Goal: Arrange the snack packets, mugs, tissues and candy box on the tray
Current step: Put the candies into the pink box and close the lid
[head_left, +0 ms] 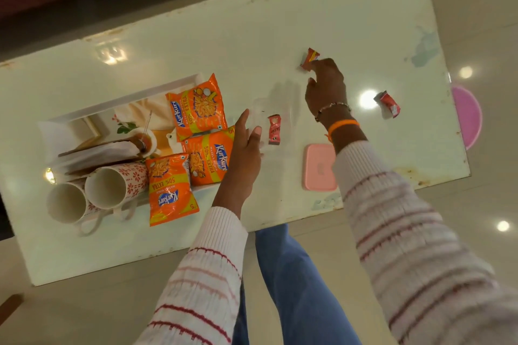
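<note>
A white-rimmed picture tray (126, 99) lies at the left of the table. On it are three orange Kurkure snack packets (197, 106) (208, 155) (169, 189), two white mugs with red flowers (112, 186) (66, 203) lying on their sides, and folded tissues (95, 155). Just right of the tray stands a clear candy box (277, 109) with one red candy (274, 129) inside; my left hand (246, 145) grips its left edge. My right hand (325, 87) reaches further away, its fingertips pinching an orange-red candy (309, 57) on the table.
The box's pink lid (319, 166) lies flat near the table's near edge, under my right forearm. Another red candy (388, 103) lies further right. A pink round object (468, 117) sits beyond the table's right edge. The table top (252, 36) is glossy white.
</note>
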Demonstrator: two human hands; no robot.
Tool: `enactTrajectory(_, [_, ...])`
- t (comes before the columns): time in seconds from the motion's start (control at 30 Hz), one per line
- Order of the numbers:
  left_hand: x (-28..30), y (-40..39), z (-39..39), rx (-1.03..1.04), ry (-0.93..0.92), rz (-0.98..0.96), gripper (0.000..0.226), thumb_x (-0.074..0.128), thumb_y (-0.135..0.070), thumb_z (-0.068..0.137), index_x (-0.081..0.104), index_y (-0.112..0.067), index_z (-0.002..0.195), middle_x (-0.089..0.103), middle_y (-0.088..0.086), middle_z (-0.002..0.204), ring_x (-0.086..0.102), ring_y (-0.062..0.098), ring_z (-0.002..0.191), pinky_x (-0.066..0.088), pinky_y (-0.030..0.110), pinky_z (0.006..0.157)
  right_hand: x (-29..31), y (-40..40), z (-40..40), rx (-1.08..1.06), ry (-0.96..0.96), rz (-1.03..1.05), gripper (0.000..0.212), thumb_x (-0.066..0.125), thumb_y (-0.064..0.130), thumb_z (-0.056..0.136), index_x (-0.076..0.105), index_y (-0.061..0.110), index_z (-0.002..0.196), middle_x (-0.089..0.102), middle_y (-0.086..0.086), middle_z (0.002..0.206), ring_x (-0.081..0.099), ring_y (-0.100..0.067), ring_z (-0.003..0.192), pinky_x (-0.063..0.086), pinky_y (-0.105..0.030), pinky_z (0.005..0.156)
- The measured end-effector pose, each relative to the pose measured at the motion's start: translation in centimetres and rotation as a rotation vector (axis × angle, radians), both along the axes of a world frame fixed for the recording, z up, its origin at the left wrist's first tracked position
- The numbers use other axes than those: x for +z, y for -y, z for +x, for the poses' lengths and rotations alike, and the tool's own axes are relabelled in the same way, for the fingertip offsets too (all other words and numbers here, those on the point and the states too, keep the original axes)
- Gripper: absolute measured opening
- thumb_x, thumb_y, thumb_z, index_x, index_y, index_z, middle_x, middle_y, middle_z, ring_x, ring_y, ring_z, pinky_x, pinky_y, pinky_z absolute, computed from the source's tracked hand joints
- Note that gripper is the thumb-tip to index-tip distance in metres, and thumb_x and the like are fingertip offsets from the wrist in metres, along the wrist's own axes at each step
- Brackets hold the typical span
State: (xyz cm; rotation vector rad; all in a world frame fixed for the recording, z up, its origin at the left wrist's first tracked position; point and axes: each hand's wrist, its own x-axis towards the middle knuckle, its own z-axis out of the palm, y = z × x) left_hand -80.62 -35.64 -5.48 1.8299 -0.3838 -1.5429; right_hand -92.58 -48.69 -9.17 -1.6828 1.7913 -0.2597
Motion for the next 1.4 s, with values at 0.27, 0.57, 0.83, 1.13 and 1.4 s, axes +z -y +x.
enactTrajectory(0.27, [0.2, 1.1, -0.4, -0.012, -0.034, -0.007, 0.044, 0.036, -0.021, 0.099, 0.028, -0.038, 0.139, 0.037, 0.005, 0.143, 0.050, 0.017, 0.116, 0.046, 0.044, 0.101, -5.1, 0.5, -1.5, 0.397, -0.237, 0.046, 0.043, 0.046, -0.019, 0.075, 0.053, 0.003, 0.111, 0.042, -0.016, 0.131, 0.045, -0.036, 0.114, 0.050, -0.042, 0.086])
enactTrajectory(0.57, [0.0, 1.1, -1.3, -0.017, -0.044, 0.005, 0.043, 0.035, -0.023, 0.100, 0.026, -0.037, 0.140, 0.042, -0.002, 0.130, 0.050, 0.015, 0.111, 0.046, 0.043, 0.100, 1.4, -3.8, -2.2, -0.319, 0.319, -0.072, 0.011, 0.067, 0.017, 0.076, 0.060, 0.017, 0.085, 0.068, 0.007, 0.080, 0.060, -0.001, 0.065, 0.050, -0.014, 0.063])
enactTrajectory(0.83, [0.3, 1.6, -2.3, -0.050, -0.078, 0.004, 0.042, 0.035, -0.024, 0.100, 0.027, -0.034, 0.140, 0.047, -0.003, 0.124, 0.055, 0.009, 0.104, 0.047, 0.037, 0.091, 4.0, -7.0, -2.1, -0.292, 0.191, 0.012, 0.027, 0.066, 0.030, 0.081, 0.062, 0.012, 0.101, 0.071, 0.000, 0.091, 0.061, -0.012, 0.066, 0.045, -0.021, 0.069])
enactTrajectory(1.13, [-0.6, 1.3, -3.2, -0.068, -0.108, 0.017, 0.042, 0.034, -0.022, 0.100, 0.028, -0.036, 0.139, 0.050, -0.005, 0.118, 0.057, 0.006, 0.098, 0.047, 0.036, 0.090, -3.0, -3.5, -11.7, -0.281, -0.235, 0.033, 0.047, 0.045, -0.008, 0.077, 0.045, 0.004, 0.122, 0.042, -0.014, 0.136, 0.037, -0.030, 0.129, 0.028, -0.029, 0.101])
enactTrajectory(1.4, [-0.5, 1.0, -4.1, -0.088, -0.107, 0.041, 0.043, 0.034, -0.023, 0.100, 0.026, -0.034, 0.140, 0.052, -0.003, 0.121, 0.058, 0.012, 0.101, 0.048, 0.038, 0.090, -4.4, -5.9, -10.5, -0.149, -0.211, 0.170, 0.020, 0.052, 0.002, 0.082, 0.054, 0.004, 0.101, 0.057, -0.019, 0.110, 0.057, -0.036, 0.095, 0.040, -0.033, 0.067])
